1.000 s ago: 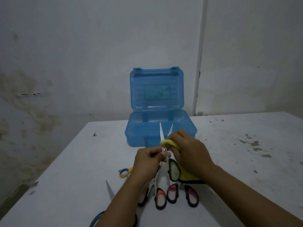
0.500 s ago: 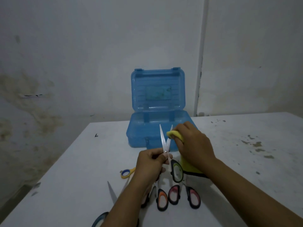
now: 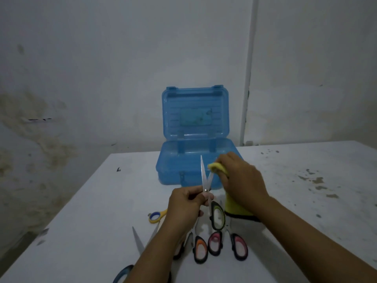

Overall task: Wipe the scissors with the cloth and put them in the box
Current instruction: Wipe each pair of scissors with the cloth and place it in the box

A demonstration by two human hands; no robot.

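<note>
The white worktop [image 3: 285,190] carries an open blue box [image 3: 193,160] at its far side. In front of the box, the right hand [image 3: 242,178] grips a yellow cloth [image 3: 237,207] against one raised blade, while the left hand [image 3: 185,205] pinches the open scissors [image 3: 206,180] at their pivot, above other scissors [image 3: 214,244] lying flat.

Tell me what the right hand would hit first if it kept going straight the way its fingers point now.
Probably the right blade of the open scissors: the right hand, gripping the yellow cloth, points left toward it. The blue box lies behind; depth is unclear.
</note>
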